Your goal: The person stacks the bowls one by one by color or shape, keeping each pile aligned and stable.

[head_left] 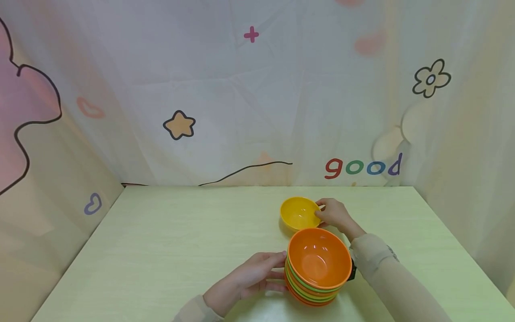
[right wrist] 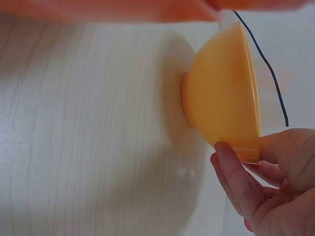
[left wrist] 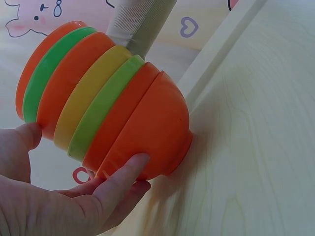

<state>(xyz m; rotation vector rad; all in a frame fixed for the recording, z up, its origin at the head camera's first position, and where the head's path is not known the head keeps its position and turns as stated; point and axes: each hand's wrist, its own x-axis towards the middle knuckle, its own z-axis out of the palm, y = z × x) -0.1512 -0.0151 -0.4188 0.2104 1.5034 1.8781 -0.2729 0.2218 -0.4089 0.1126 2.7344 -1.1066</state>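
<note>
A stack of nested bowls point(left wrist: 147, 128) in orange, green and yellow stands at the near right of the table, an orange one on top point(head_left: 319, 259). Against its left side rests my left hand point(head_left: 259, 275), thumb by the upper rims and fairly straight fingers along the lower bowls, as the left wrist view also shows. Just behind the stack is a single yellow bowl point(head_left: 299, 214), upright with its mouth up. My right hand point(head_left: 333, 213) pinches its right rim, thumb inside and fingers outside. In the right wrist view, the bowl's foot point(right wrist: 187, 101) is close to the tabletop.
The pale wooden table point(head_left: 161, 241) ends at a printed cloth backdrop point(head_left: 225, 89) behind and at both sides. My right forearm point(head_left: 394, 277) passes along the stack's right side, with a black wrist device point(head_left: 352, 271) partly hidden behind the top bowl.
</note>
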